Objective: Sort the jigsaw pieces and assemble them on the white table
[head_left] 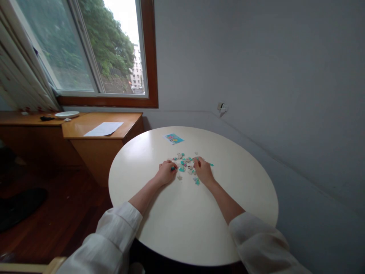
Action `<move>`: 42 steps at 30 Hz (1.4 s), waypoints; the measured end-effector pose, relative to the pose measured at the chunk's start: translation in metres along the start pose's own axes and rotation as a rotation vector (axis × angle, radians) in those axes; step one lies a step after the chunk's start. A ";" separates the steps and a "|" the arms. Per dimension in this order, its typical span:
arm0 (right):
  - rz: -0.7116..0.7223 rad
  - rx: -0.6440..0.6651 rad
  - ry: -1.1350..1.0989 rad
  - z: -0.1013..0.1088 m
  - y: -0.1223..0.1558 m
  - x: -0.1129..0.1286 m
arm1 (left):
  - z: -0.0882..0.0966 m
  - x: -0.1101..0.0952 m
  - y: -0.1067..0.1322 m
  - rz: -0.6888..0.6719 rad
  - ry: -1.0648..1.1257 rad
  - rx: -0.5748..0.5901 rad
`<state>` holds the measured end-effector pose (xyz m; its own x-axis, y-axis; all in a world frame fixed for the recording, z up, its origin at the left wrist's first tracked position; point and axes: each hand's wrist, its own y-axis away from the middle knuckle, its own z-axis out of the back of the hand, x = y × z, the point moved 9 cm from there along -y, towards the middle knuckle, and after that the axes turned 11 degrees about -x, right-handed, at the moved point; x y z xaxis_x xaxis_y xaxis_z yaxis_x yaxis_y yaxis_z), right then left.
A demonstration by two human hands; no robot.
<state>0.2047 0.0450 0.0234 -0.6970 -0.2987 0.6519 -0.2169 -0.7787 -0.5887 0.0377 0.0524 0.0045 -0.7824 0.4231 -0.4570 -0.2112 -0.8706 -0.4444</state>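
Note:
Loose jigsaw puzzle pieces [182, 163], some teal and some pale, lie scattered in the middle of a round white table [182, 220]. At the left side of the scatter, my left hand [165, 173] is closed, with a small teal puzzle piece [173, 168] between thumb and fingers. My right hand [203, 170] pinches at the right side of the pieces; a small bit of a puzzle piece shows at its fingertips. Behind the scatter lies a blue picture card [174, 139] with colourful figures. One pale piece [179, 177] lies just right of my left hand.
A wooden desk [132, 120] stands beyond the table at the left, with a white paper sheet [104, 129] and a white plate [67, 114] on it. A grey wall [256, 76] with a socket [222, 107] borders the back and right.

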 end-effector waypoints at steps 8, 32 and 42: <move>-0.023 0.021 -0.087 -0.007 0.000 -0.008 | -0.002 0.000 -0.002 -0.046 0.039 -0.011; 0.252 0.305 0.293 -0.044 0.014 0.008 | 0.007 -0.009 -0.002 0.008 0.326 -0.059; 0.283 0.224 0.017 -0.035 0.010 0.017 | 0.020 0.015 -0.007 0.165 0.318 -0.251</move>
<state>0.1670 0.0518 0.0118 -0.7196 -0.5123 0.4687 0.1408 -0.7687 -0.6240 0.0156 0.0602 0.0158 -0.5658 0.3738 -0.7350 0.0811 -0.8618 -0.5008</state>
